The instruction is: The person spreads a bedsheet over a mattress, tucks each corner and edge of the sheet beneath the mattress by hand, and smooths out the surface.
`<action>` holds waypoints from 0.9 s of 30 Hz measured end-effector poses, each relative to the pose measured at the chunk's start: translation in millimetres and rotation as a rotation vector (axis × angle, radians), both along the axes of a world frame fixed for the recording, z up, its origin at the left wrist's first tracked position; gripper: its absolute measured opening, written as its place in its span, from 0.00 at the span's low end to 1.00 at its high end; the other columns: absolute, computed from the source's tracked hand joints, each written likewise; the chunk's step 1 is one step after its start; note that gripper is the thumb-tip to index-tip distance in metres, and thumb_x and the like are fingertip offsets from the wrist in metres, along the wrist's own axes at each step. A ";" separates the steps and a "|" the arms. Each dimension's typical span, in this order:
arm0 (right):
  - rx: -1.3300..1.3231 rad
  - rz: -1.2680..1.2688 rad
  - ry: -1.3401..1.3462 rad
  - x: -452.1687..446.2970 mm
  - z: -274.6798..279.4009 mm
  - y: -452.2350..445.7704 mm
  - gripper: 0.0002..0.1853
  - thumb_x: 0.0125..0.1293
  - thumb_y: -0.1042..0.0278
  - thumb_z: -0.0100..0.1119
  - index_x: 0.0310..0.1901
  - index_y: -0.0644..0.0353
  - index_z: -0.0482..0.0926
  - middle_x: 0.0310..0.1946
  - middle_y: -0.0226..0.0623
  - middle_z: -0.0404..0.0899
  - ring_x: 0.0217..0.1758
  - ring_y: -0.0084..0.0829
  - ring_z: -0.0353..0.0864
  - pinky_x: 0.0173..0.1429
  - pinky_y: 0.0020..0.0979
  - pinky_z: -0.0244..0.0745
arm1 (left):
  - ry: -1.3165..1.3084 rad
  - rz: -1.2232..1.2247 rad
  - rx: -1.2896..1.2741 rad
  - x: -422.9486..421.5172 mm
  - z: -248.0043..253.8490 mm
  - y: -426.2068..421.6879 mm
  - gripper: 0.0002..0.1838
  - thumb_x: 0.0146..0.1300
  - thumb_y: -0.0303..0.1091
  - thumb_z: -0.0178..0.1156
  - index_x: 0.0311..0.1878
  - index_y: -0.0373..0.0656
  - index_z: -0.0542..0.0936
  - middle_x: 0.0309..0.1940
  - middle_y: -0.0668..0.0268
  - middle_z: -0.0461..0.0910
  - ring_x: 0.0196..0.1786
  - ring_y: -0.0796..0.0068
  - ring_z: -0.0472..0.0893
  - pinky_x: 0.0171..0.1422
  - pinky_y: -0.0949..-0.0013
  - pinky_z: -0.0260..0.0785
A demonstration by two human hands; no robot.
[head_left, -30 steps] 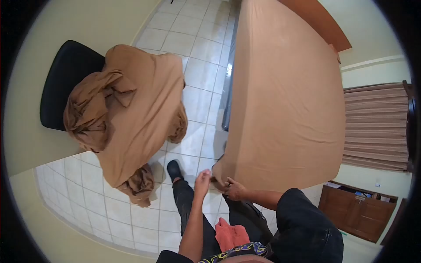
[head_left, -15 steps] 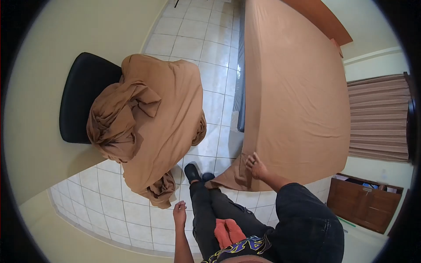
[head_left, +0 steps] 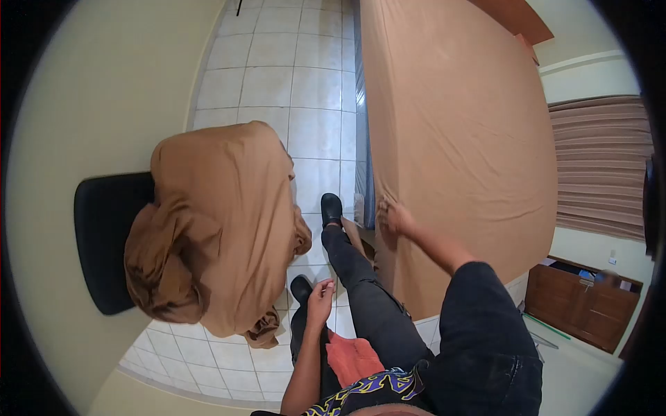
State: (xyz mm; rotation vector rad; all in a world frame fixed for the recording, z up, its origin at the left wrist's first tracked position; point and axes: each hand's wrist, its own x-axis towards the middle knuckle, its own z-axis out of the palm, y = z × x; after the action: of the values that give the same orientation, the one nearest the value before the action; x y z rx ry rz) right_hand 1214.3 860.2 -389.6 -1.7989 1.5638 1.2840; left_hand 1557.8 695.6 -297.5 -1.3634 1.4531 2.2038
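Note:
A brown bed sheet (head_left: 465, 152) covers the mattress on the right, with light wrinkles over its top. At the near left edge of the bed my right hand (head_left: 393, 216) is closed on the sheet, and small folds run from the fingers. The fingertips are partly blurred. My left hand (head_left: 320, 303) hangs in front of my legs with its fingers loosely bent and nothing in it. A coral-red cloth (head_left: 352, 357) lies at my waist, below that hand.
A large brown cloth (head_left: 232, 208) is heaped over a black chair (head_left: 104, 243) at the left. White floor tiles (head_left: 267, 87) run between chair and bed. A wooden cabinet (head_left: 579, 301) and a curtain (head_left: 596, 166) are on the right. My black shoes (head_left: 331, 208) stand beside the bed.
I have stepped forward along the bed. My right hand has moved from the sheet's corner up to the mattress edge, and my left hand has swung in before my legs.

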 end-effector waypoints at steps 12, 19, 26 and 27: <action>0.164 -0.158 0.040 -220.1 112.9 -199.2 0.33 0.66 0.43 0.47 0.63 0.59 0.78 0.70 0.47 0.69 0.78 0.46 0.58 0.81 0.57 0.28 | -0.017 -0.087 0.102 -257.5 -12.0 -9.5 0.20 0.75 0.41 0.54 0.59 0.35 0.77 0.52 0.62 0.83 0.50 0.75 0.81 0.58 0.70 0.71; 0.183 -0.065 -0.343 -122.2 -5.7 -80.7 0.24 0.69 0.44 0.48 0.58 0.46 0.83 0.62 0.31 0.79 0.72 0.34 0.68 0.80 0.56 0.33 | -0.010 -0.128 0.073 -343.8 -4.3 -36.8 0.18 0.75 0.39 0.53 0.59 0.37 0.77 0.50 0.63 0.84 0.48 0.77 0.81 0.53 0.73 0.70; 0.058 -0.149 -0.074 -275.1 -20.8 -186.1 0.23 0.74 0.51 0.43 0.60 0.50 0.81 0.63 0.30 0.78 0.70 0.36 0.70 0.80 0.56 0.37 | -0.136 -0.045 0.037 -390.0 -82.2 -26.4 0.21 0.73 0.41 0.53 0.59 0.33 0.77 0.53 0.52 0.82 0.54 0.64 0.82 0.61 0.65 0.72; 0.099 -0.154 -0.083 -300.4 -19.8 -208.2 0.23 0.74 0.52 0.44 0.61 0.50 0.80 0.63 0.29 0.78 0.70 0.36 0.70 0.79 0.56 0.39 | -0.123 -0.107 0.049 -404.5 -91.9 -22.4 0.24 0.73 0.43 0.53 0.62 0.33 0.75 0.56 0.50 0.80 0.58 0.60 0.80 0.64 0.63 0.69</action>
State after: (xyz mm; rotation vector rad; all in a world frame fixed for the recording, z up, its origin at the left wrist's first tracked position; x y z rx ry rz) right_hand 913.9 652.0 -409.4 -1.6171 1.5335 1.1786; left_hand 1153.3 673.2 -389.4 -1.3473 1.3856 2.0385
